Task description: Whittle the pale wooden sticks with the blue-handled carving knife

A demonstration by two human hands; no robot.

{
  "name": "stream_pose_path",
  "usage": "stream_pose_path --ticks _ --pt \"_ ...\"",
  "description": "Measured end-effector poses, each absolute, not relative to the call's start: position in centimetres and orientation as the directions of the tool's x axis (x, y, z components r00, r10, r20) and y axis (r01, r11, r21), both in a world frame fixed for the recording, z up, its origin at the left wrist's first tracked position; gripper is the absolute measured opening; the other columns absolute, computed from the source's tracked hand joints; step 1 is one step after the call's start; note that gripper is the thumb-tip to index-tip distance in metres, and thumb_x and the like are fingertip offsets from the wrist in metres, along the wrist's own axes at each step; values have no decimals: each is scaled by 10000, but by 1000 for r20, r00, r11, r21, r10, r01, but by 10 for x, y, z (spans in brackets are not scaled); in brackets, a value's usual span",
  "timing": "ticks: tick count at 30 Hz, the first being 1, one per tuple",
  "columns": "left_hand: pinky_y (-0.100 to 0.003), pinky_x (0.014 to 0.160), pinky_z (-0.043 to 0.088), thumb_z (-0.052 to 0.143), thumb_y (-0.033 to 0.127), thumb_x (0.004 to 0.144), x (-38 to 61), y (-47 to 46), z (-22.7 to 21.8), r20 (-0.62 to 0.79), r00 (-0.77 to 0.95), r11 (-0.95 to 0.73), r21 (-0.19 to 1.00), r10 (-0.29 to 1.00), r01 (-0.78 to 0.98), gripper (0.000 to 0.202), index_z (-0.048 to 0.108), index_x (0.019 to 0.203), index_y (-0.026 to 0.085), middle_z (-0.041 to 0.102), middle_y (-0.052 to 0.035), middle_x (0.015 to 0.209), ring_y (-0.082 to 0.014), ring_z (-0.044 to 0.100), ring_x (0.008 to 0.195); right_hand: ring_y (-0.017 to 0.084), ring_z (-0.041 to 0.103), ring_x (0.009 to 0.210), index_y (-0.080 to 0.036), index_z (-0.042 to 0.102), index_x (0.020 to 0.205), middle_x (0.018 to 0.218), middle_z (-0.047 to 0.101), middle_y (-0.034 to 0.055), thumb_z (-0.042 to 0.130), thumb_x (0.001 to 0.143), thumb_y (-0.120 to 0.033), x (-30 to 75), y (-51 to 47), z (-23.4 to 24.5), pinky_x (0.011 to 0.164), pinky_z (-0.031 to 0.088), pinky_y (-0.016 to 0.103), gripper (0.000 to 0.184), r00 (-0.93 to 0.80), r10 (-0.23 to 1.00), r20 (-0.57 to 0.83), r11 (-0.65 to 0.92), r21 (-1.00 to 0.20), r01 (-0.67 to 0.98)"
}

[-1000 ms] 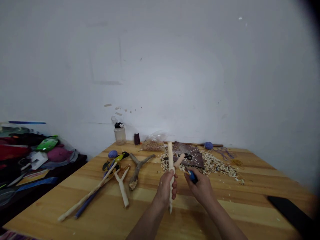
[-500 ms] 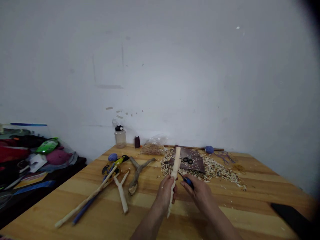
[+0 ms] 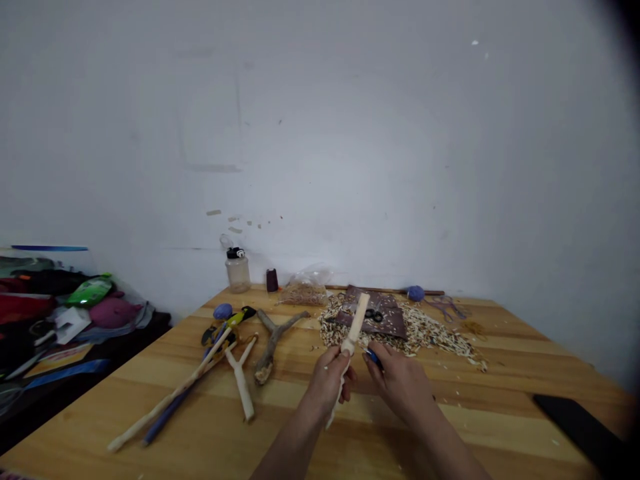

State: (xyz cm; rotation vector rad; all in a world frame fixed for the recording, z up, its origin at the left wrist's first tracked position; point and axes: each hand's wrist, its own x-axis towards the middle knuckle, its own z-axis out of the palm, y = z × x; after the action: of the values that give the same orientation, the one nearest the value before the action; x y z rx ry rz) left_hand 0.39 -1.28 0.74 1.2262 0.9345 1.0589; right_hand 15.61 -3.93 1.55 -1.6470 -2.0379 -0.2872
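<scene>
My left hand (image 3: pixel 330 380) is closed around a pale, peeled wooden stick (image 3: pixel 358 321), whose thick end points up and away while its carved, narrower end hangs below the fist. Close by on the right, my right hand (image 3: pixel 403 380) grips a carving knife (image 3: pixel 373 359) by its blue and black handle. The knife's blade is hard to make out beside the stick. Behind the hands, wood shavings (image 3: pixel 435 335) lie heaped on and around a dark brown sheet (image 3: pixel 395 321), with black-handled scissors (image 3: pixel 373 315) on top.
Left on the wooden table (image 3: pixel 200 427) lie a peeled forked stick (image 3: pixel 241 387), a bark-covered forked branch (image 3: pixel 273 347) and a long pale stick (image 3: pixel 165 403). A bottle (image 3: pixel 238 273), thread spool (image 3: pixel 271 280) and plastic bag (image 3: pixel 303 290) stand by the wall. A black flat object (image 3: pixel 575 427) is at right.
The stick has tilted further right at its upper end. My right hand has turned slightly and the knife now shows less. The whole view has shifted a little.
</scene>
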Motion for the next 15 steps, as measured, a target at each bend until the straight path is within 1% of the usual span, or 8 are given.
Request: stream_pose_path --ticks 3,10,15 --pt "-172 283 222 492 539 691 3 -12 9 1 262 28 994 965 -103 365 472 748 179 491 69 495 -40 360 265 155 612 655 -236 553 911 789 656 6 404 915 -290 156 -40 16 540 264 253 158 -154 849 505 247 -121 961" --pt "-177 279 201 479 558 667 1 -15 13 -11 272 33 997 962 -76 392 478 765 178 425 90 471 -41 327 266 151 612 670 -240 548 943 822 663 9 399 923 -319 157 -37 13 544 266 253 169 -177 833 524 256 -82 963" --pt "-185 293 195 455 541 685 1 -14 12 -27 282 40 998 959 -40 349 449 731 195 409 89 489 -42 319 277 156 616 686 -238 542 920 809 656 4 400 924 -320 159 -37 13 543 274 257 164 -194 834 517 254 -47 966"
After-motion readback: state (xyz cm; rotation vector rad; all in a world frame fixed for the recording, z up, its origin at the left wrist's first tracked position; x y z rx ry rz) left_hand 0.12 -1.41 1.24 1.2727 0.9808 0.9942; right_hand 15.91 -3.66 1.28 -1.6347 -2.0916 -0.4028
